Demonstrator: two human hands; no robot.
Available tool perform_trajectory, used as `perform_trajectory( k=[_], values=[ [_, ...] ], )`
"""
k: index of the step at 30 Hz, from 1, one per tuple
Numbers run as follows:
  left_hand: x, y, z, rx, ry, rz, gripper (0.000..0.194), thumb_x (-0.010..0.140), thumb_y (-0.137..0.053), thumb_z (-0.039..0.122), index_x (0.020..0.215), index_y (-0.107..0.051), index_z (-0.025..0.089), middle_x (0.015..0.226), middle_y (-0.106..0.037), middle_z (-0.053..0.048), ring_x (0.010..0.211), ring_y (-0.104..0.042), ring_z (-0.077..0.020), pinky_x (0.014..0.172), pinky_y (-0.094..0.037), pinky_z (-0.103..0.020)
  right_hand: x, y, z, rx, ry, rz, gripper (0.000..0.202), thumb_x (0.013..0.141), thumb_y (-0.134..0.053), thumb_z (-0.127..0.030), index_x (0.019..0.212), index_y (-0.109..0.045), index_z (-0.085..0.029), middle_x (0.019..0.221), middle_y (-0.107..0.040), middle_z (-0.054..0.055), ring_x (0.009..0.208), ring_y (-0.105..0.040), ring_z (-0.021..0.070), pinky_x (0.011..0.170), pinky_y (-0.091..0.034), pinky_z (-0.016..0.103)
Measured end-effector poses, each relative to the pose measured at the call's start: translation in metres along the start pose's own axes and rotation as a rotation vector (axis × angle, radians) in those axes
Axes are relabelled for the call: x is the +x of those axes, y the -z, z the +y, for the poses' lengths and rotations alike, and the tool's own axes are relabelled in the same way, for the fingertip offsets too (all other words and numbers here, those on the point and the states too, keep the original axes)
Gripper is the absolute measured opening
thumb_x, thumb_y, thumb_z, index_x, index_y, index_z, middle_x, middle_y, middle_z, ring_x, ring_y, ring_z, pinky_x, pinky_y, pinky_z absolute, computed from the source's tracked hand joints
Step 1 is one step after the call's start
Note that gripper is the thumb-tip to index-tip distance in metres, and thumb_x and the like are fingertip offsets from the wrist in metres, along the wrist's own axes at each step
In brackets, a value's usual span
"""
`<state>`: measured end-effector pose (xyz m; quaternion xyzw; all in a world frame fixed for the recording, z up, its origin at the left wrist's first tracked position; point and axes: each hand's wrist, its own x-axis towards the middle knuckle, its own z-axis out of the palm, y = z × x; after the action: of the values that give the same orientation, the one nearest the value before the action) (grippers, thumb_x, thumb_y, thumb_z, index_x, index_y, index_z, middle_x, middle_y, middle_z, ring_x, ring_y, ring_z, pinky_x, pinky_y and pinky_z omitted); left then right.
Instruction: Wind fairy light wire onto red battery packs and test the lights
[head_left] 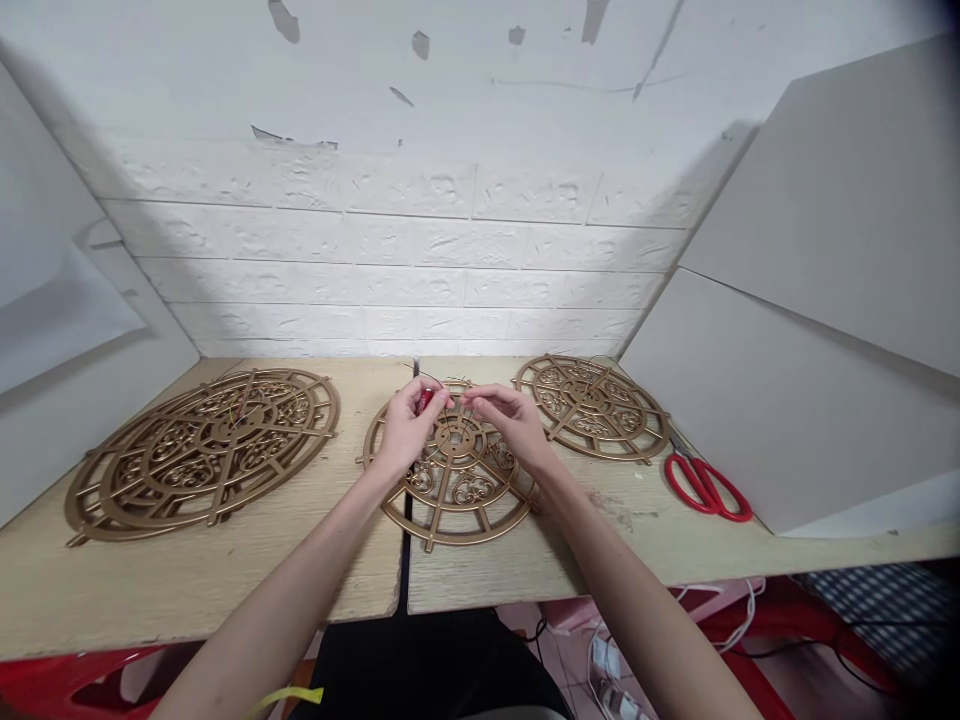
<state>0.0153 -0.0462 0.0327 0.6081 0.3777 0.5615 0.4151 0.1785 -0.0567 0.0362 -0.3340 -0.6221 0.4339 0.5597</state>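
A round gold openwork disc (pixel 472 490) lies flat on the wooden table, centred below both hands. Over its upper left part, my left hand (pixel 410 420) is closed round a small red object (pixel 426 398), with a thin dark wire (pixel 424 374) sticking out up and to the left. My right hand (pixel 510 420) is pinched above the disc's upper right part, fingertips close to the left ones; what lies between them is too small to make out. Thin dark strands hang below the fingertips over the disc's hub.
Several gold discs (pixel 217 450) are stacked at the left, and another disc (pixel 592 408) lies at the back right. Red-handled scissors (pixel 705 487) rest beside the right white panel (pixel 810 400). A white brick-patterned wall (pixel 450 250) stands behind; a dark gap splits the table.
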Motion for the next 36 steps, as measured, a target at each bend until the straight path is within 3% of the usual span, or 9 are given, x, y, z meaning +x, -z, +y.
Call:
perform_trajectory(
  k=[5,14,19,30,36],
  values=[
    [-0.001,-0.001,-0.002,0.082,-0.041,-0.05,0.021,0.078,-0.061,0.036,0.082,-0.058,0.016,0.065,-0.059,0.001,0.054,-0.047,-0.009,0.051,-0.036,-0.021,0.001,-0.004,0.001,-0.034,0.01,-0.006,0.026,0.073,-0.069,-0.038,0.093,-0.072,-0.022,0.1,-0.07,0.006,0.089,-0.064,0.0189,0.08,-0.052,0.033],
    [0.0,-0.001,-0.015,0.171,0.004,-0.156,0.022,0.076,-0.062,0.037,0.082,-0.064,0.016,0.061,-0.06,0.0,0.057,-0.055,-0.0131,0.054,-0.039,-0.023,0.001,-0.002,0.007,-0.186,0.11,0.071,0.018,0.072,-0.07,-0.039,0.081,-0.075,-0.023,0.078,-0.069,0.005,0.073,-0.061,0.0178,0.066,-0.049,0.03],
    [0.0,0.0,-0.023,0.231,-0.001,-0.193,0.02,0.076,-0.062,0.036,0.082,-0.065,0.017,0.06,-0.059,0.0,0.053,-0.051,-0.0122,0.051,-0.036,-0.022,0.002,-0.002,0.009,-0.197,0.114,0.059,0.016,0.072,-0.07,-0.038,0.079,-0.075,-0.024,0.076,-0.068,0.004,0.072,-0.061,0.0178,0.067,-0.048,0.03],
    [-0.001,0.0,-0.015,0.288,-0.011,-0.271,0.022,0.077,-0.06,0.037,0.078,-0.066,0.016,0.055,-0.056,0.001,0.05,-0.043,-0.0107,0.049,-0.03,-0.022,0.001,-0.004,0.008,-0.115,0.032,0.043,0.019,0.073,-0.069,-0.038,0.076,-0.071,-0.019,0.074,-0.066,0.003,0.067,-0.058,0.0147,0.06,-0.045,0.026],
    [-0.002,-0.002,-0.012,0.304,0.018,-0.289,0.024,0.075,-0.061,0.038,0.08,-0.068,0.015,0.052,-0.053,0.002,0.05,-0.041,-0.0102,0.048,-0.029,-0.022,0.002,-0.001,0.005,-0.011,0.014,0.12,0.019,0.073,-0.07,-0.035,0.076,-0.069,-0.017,0.076,-0.065,0.002,0.064,-0.055,0.0115,0.059,-0.045,0.024]
  ],
)
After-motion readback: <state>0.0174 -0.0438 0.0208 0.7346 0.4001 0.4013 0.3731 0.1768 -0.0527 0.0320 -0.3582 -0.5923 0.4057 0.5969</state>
